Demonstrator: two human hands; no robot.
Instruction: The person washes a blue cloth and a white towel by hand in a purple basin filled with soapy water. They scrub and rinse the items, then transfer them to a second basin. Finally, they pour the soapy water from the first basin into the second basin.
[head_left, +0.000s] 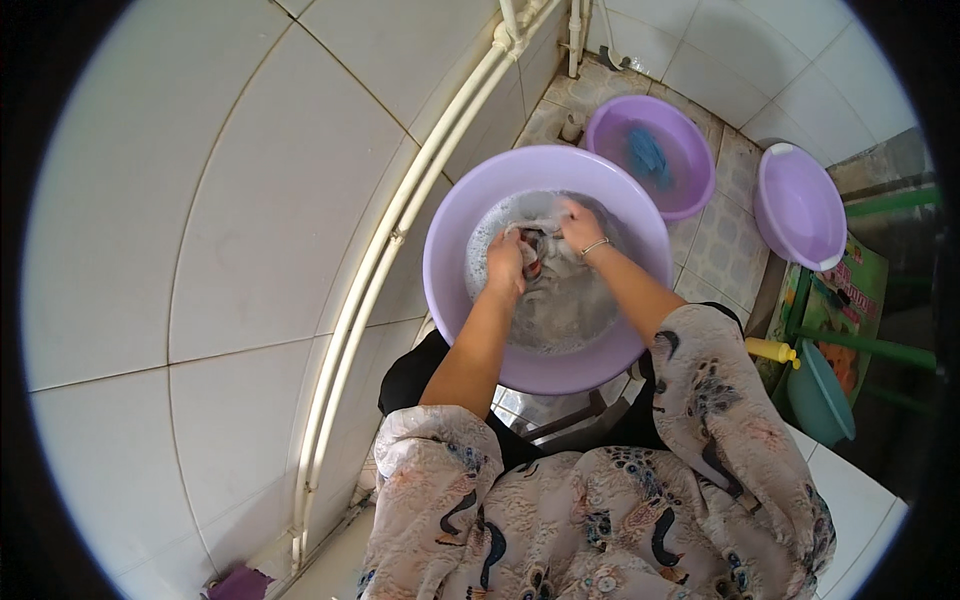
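Before me is a large light-purple plastic basin with grey, sudsy water in it. Pale wet cloth with a dark and orange-red patterned part lies in the water. My left hand grips the cloth left of the basin's middle, beside that patterned part. A little higher and to the right, my right hand, with a bracelet at the wrist, holds another part of the same cloth. A stretch of cloth spans between both hands. Some fingertips are hidden by cloth and blurred.
Behind stands a smaller purple basin with blue cloth in water. Another purple basin leans at the right wall. A green-framed rack, a yellow bottle and a teal basin are at right. Pale pipes run along the left tiled wall.
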